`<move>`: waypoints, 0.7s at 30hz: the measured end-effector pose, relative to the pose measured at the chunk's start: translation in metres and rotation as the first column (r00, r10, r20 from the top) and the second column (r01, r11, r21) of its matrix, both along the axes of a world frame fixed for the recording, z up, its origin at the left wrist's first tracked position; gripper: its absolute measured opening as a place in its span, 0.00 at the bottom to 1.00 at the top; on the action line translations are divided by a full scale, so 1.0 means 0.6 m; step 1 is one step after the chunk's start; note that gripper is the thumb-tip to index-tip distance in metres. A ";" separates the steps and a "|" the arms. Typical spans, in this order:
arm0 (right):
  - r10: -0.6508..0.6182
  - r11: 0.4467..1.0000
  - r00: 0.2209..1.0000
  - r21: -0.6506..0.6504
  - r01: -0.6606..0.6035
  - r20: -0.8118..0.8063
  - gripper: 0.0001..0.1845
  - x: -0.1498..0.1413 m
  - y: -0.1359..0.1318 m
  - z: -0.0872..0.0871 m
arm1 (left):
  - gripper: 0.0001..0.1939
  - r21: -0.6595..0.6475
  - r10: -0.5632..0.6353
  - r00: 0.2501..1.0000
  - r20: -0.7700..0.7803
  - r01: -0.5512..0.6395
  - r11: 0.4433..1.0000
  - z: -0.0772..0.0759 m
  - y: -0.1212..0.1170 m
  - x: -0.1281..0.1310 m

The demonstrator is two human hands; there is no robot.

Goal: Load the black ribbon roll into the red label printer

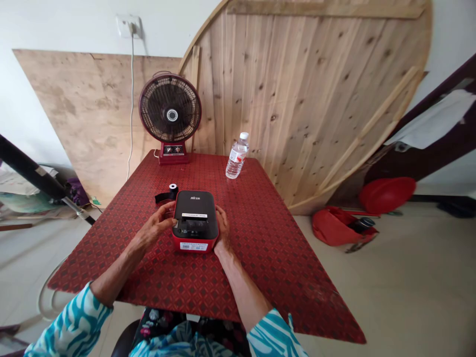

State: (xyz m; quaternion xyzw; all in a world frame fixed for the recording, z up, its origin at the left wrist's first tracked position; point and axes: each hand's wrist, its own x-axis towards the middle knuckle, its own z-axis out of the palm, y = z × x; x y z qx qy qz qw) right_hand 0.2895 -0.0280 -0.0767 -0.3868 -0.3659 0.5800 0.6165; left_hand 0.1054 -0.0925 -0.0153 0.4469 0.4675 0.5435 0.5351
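Observation:
A label printer point(197, 198) with a black top and red base sits on the red patterned table point(267, 267). My left hand point(160, 223) holds its left side, with the thumb on the top edge near the front. Against the right side, my right hand point(222, 232) is curled round the casing, its fingers partly hidden. The printer's lid looks closed, and a white label is stuck on its front. Just behind its left corner stands a small roll point(173, 190) with a white core and a black strip point(162, 197) trailing from it.
At the back of the table are a dark red fan point(171, 111) and a clear water bottle point(237, 157). A large wooden panel point(282, 99) leans on the wall behind. On the floor to the right lies a red bag point(330, 228). A black pole point(37, 171) slants in at the left.

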 end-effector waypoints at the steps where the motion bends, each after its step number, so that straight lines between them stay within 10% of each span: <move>1: 0.002 1.000 1.000 -0.015 -0.002 -0.015 0.22 0.000 0.000 0.001 | 0.33 0.005 0.002 1.000 -0.009 -0.002 1.000 -0.001 0.000 0.000; 15: 0.003 1.000 0.999 0.003 -0.003 -0.033 0.23 0.001 -0.001 0.007 | 0.31 0.010 0.023 0.994 -0.102 -0.022 1.000 0.012 -0.007 0.001; 21: 0.006 1.000 1.000 0.030 -0.005 -0.026 0.22 -0.003 0.003 0.001 | 0.14 0.275 0.161 0.796 -0.584 0.008 0.962 0.056 0.005 -0.008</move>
